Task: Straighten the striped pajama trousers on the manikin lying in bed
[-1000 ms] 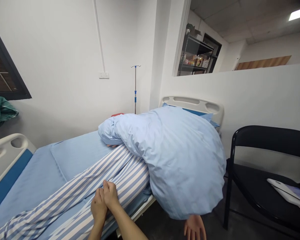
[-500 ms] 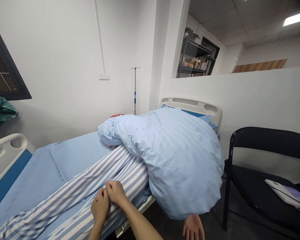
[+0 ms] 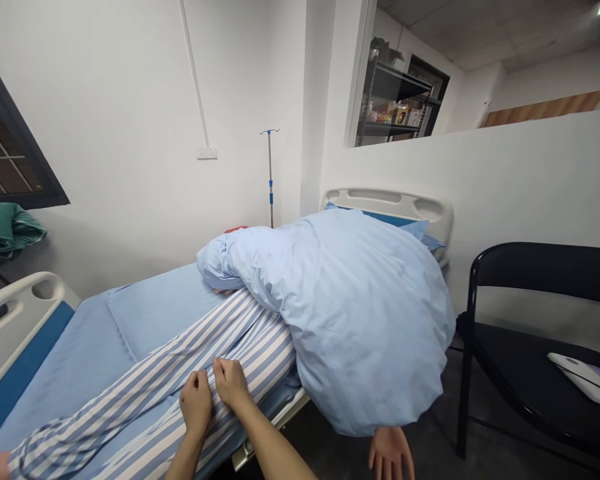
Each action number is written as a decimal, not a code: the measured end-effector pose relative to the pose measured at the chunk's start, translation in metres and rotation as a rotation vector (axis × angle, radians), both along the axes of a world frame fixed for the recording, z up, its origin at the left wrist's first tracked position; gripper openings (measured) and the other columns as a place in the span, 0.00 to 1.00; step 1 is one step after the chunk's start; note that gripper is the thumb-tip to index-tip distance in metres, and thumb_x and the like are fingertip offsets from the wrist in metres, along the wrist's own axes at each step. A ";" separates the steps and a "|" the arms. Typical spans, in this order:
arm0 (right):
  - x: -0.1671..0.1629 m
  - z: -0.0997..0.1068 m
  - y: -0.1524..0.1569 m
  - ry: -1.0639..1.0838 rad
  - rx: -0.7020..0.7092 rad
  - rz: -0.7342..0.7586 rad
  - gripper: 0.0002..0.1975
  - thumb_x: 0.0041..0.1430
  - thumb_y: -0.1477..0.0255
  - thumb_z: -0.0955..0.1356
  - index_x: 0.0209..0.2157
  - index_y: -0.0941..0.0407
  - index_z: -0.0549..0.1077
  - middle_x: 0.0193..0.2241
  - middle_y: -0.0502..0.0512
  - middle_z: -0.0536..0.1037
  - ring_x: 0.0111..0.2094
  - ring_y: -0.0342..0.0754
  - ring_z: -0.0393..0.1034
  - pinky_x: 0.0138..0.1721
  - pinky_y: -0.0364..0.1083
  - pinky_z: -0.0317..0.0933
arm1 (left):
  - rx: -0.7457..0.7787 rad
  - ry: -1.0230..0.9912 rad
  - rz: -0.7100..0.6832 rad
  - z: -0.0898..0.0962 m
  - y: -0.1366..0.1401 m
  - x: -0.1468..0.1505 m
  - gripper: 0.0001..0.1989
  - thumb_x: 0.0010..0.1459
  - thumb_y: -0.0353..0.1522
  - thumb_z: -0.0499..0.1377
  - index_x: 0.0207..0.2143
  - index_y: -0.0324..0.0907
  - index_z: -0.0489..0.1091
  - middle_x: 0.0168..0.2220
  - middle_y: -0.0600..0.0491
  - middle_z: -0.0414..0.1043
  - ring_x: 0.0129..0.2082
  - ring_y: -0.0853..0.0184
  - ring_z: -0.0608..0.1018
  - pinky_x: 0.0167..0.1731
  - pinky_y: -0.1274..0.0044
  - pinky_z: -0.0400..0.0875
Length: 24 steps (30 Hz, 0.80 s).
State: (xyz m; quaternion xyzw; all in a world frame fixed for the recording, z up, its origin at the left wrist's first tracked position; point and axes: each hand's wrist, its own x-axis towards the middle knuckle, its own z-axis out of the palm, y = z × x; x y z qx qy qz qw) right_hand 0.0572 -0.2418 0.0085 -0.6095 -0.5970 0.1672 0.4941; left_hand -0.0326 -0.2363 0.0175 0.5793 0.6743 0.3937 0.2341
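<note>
The wearer's left hand [image 3: 196,403] and right hand [image 3: 231,385] make two (as do the striped trouser legs [image 3: 145,377]); bed [image 3: 165,293], quilt [image 3: 365,307], chair [image 3: 550,273], drip stand [image 3: 271,160]: one each.

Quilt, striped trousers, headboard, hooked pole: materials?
Quilt: matte woven fabric, maybe cotton; soft creases, puffy bulge.
Striped trousers: thin, matte cloth, fibre unclear; loose wrinkles.
Headboard: probably satin moulded plastic; rounded edges and cutouts.
Hooked pole: likely metal, dull sheen; slim grey shaft. Its blue collars look like plastic.
</note>
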 end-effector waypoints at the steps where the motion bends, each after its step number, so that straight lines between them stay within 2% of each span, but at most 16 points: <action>1: 0.001 0.000 0.002 0.055 -0.002 0.011 0.27 0.62 0.61 0.52 0.18 0.58 0.68 0.15 0.49 0.66 0.19 0.40 0.55 0.23 0.42 0.42 | 0.026 -0.071 0.023 0.005 0.003 0.004 0.16 0.54 0.38 0.46 0.16 0.42 0.57 0.15 0.58 0.58 0.21 0.71 0.63 0.24 0.79 0.56; 5: 0.006 0.000 0.009 0.259 -0.018 0.046 0.27 0.61 0.59 0.52 0.16 0.58 0.63 0.13 0.47 0.59 0.19 0.40 0.52 0.22 0.40 0.43 | 0.086 -0.296 0.029 0.016 0.011 0.027 0.16 0.54 0.39 0.47 0.16 0.42 0.54 0.14 0.60 0.52 0.19 0.74 0.59 0.22 0.80 0.55; 7: 0.007 -0.001 0.010 0.318 -0.017 0.043 0.26 0.61 0.59 0.52 0.16 0.57 0.62 0.13 0.46 0.59 0.19 0.40 0.52 0.21 0.40 0.44 | 0.059 -0.273 0.013 0.010 0.010 0.034 0.17 0.55 0.39 0.46 0.17 0.42 0.55 0.15 0.60 0.54 0.19 0.73 0.60 0.22 0.80 0.55; 9: 0.007 -0.003 0.010 0.318 -0.002 0.018 0.25 0.61 0.60 0.53 0.16 0.57 0.63 0.14 0.47 0.61 0.19 0.40 0.53 0.22 0.41 0.44 | 0.004 -0.147 -0.015 -0.003 0.008 0.035 0.15 0.55 0.39 0.46 0.19 0.42 0.57 0.16 0.58 0.59 0.20 0.72 0.62 0.22 0.79 0.54; 11: 0.006 -0.005 0.008 0.281 0.016 -0.013 0.24 0.61 0.61 0.54 0.17 0.57 0.64 0.14 0.47 0.62 0.19 0.40 0.54 0.22 0.41 0.45 | -0.016 -0.016 -0.057 -0.017 0.006 0.032 0.12 0.55 0.37 0.47 0.21 0.42 0.59 0.18 0.57 0.62 0.20 0.72 0.63 0.23 0.79 0.53; 14: 0.004 -0.006 0.008 0.237 0.024 -0.037 0.24 0.61 0.62 0.54 0.17 0.57 0.65 0.14 0.48 0.64 0.19 0.40 0.55 0.23 0.41 0.45 | 0.011 0.070 -0.104 -0.028 0.006 0.027 0.10 0.57 0.35 0.46 0.24 0.43 0.59 0.20 0.56 0.64 0.21 0.72 0.65 0.24 0.79 0.54; 20: 0.003 -0.008 0.008 0.137 0.001 -0.037 0.26 0.63 0.63 0.52 0.18 0.57 0.67 0.15 0.50 0.67 0.19 0.40 0.57 0.22 0.41 0.45 | -0.002 0.185 -0.100 -0.027 0.007 0.027 0.09 0.58 0.31 0.46 0.28 0.42 0.62 0.24 0.54 0.68 0.24 0.71 0.69 0.26 0.80 0.55; 24: 0.008 0.011 0.008 -0.115 -0.077 -0.079 0.25 0.62 0.64 0.53 0.20 0.57 0.70 0.18 0.54 0.73 0.20 0.42 0.60 0.23 0.43 0.45 | -0.034 0.216 -0.096 -0.025 0.004 0.027 0.10 0.60 0.33 0.43 0.31 0.42 0.63 0.25 0.53 0.70 0.25 0.69 0.70 0.25 0.79 0.53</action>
